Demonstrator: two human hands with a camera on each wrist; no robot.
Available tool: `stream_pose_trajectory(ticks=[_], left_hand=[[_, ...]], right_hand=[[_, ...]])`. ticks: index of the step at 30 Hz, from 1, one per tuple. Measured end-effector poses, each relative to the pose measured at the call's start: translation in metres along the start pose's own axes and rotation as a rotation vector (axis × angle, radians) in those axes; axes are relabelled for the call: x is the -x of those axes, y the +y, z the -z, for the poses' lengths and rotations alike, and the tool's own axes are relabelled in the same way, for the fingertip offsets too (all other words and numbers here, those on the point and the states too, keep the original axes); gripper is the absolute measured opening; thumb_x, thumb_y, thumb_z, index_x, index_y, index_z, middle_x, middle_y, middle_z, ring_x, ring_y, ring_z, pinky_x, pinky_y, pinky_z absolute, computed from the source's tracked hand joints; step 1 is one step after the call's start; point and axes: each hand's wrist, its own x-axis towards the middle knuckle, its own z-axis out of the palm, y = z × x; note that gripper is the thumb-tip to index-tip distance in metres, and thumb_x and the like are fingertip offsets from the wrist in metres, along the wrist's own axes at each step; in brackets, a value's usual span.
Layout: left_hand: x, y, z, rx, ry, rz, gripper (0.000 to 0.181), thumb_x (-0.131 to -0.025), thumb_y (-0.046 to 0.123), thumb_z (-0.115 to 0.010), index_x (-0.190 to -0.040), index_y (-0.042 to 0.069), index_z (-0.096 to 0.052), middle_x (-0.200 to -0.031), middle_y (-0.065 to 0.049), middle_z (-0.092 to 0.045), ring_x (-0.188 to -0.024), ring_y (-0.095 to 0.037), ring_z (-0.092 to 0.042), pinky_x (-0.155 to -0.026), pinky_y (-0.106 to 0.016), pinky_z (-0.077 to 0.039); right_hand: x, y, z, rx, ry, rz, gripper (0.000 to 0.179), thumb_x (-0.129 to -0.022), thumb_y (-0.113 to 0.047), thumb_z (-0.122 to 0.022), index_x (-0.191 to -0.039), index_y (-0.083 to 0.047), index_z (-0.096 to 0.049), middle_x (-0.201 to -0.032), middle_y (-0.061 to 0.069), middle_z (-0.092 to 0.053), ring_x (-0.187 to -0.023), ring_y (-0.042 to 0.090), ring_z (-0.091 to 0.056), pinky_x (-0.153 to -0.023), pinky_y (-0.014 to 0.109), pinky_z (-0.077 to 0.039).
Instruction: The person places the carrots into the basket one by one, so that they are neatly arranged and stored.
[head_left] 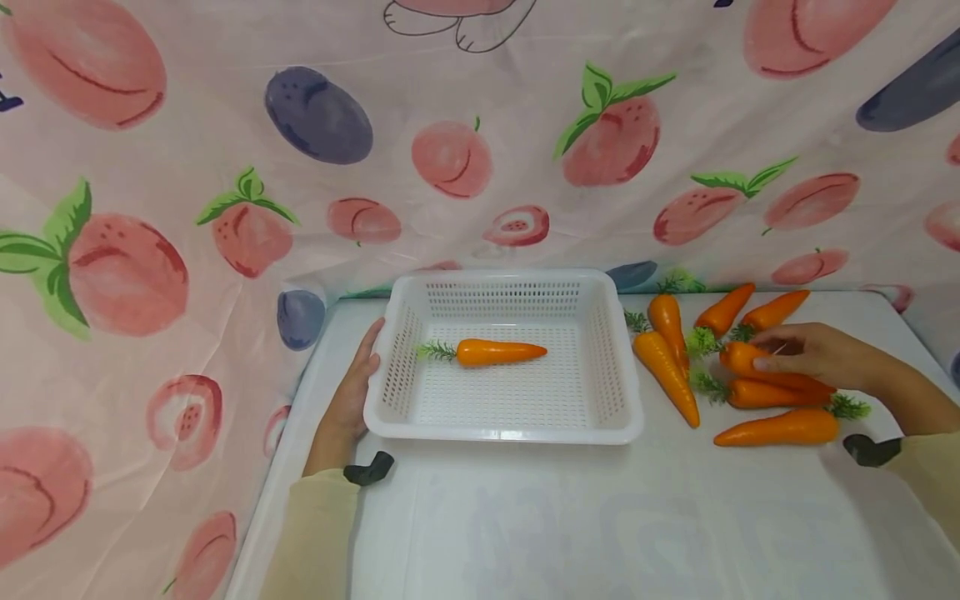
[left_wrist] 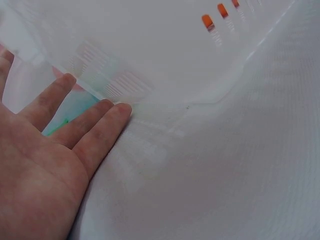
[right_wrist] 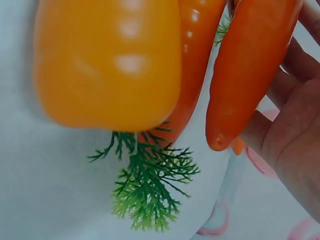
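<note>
Closest are two tan sleeves (head_left: 311, 533), low at the left and right, and the front of a white table (head_left: 555, 517). Each wrist has a small black thing (head_left: 369, 468) beside it.

Next is the nearest loose carrot (head_left: 780, 427). It is orange and lies on the table with its tip to the left and its green leaves to the right. Just past it is a second loose carrot (head_left: 765, 394), with its leaves to the left.

The left hand (head_left: 351, 396) touches the left side of a white basket (head_left: 502, 434). Its fingers are mostly straight and do not curl around anything. The basket sits on the table and has lots of little holes. One carrot (head_left: 498, 352) lies inside on the bottom, leaves to the left and tip to the right.

The right hand (head_left: 840, 358) is over the carrot pile, right of the basket. It grips one carrot (head_left: 738, 358) between thumb and fingers. It is hard to tell if that carrot touches the one under it.

Two leaning carrots (head_left: 667, 379) lie together just beside the basket. Farther back are two more, the back carrots (head_left: 725, 308), tips pointing away. Behind everything hangs a pink cloth (head_left: 525, 108) with fruit pictures.
</note>
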Motion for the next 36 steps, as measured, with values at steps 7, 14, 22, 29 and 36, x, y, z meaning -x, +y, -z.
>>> stream_pose_trajectory(ticks=[7,14,22,29,36], left_hand=[[-0.001,-0.001,0.001,0.001,0.005,0.004,0.066,-0.103,0.041,-0.052,-0.16,0.044,-0.021,-0.167,-0.004,-0.027,-0.132,-0.017,-0.051,-0.099,-0.031,-0.05],[-0.002,0.0,0.001,0.015,-0.004,0.004,0.067,-0.102,0.043,-0.055,-0.16,0.044,-0.021,-0.167,-0.005,-0.027,-0.132,-0.017,-0.051,-0.099,-0.031,-0.051],[-0.001,0.001,0.001,0.016,-0.013,0.0,0.068,-0.103,0.042,-0.053,-0.161,0.042,-0.019,-0.163,-0.002,-0.032,-0.129,-0.016,-0.053,-0.098,-0.03,-0.051],[0.0,0.003,0.0,0.018,-0.025,-0.009,0.067,-0.104,0.041,-0.052,-0.162,0.041,-0.019,-0.16,-0.002,-0.035,-0.127,-0.018,-0.054,-0.097,-0.031,-0.052],[-0.002,0.001,0.002,0.019,-0.023,-0.002,0.067,-0.103,0.042,-0.053,-0.161,0.043,-0.019,-0.163,-0.003,-0.032,-0.132,-0.019,-0.051,-0.099,-0.032,-0.051]], right_hand=[[-0.001,-0.008,0.001,-0.014,-0.022,-0.018,0.054,-0.1,-0.039,-0.065,-0.133,0.002,-0.059,-0.121,0.015,-0.069,-0.106,0.028,-0.062,-0.093,0.059,-0.052],[-0.004,-0.011,0.004,-0.022,-0.017,-0.019,0.056,-0.102,-0.043,-0.06,-0.134,0.003,-0.056,-0.121,0.014,-0.067,-0.104,0.026,-0.061,-0.084,0.042,-0.056],[-0.004,-0.03,0.006,-0.105,-0.062,-0.043,0.061,-0.104,-0.047,-0.054,-0.139,0.003,-0.051,-0.124,0.015,-0.064,-0.104,0.025,-0.06,-0.082,0.034,-0.054],[-0.005,-0.049,0.011,-0.151,-0.004,-0.066,0.069,-0.105,-0.051,-0.048,-0.145,0.006,-0.042,-0.131,0.024,-0.06,-0.11,0.034,-0.06,-0.092,0.057,-0.054],[-0.011,-0.06,0.014,-0.22,0.059,-0.111,0.083,-0.103,-0.055,-0.049,-0.156,0.006,-0.027,-0.141,0.033,-0.051,-0.118,0.042,-0.056,-0.091,0.056,-0.055]])
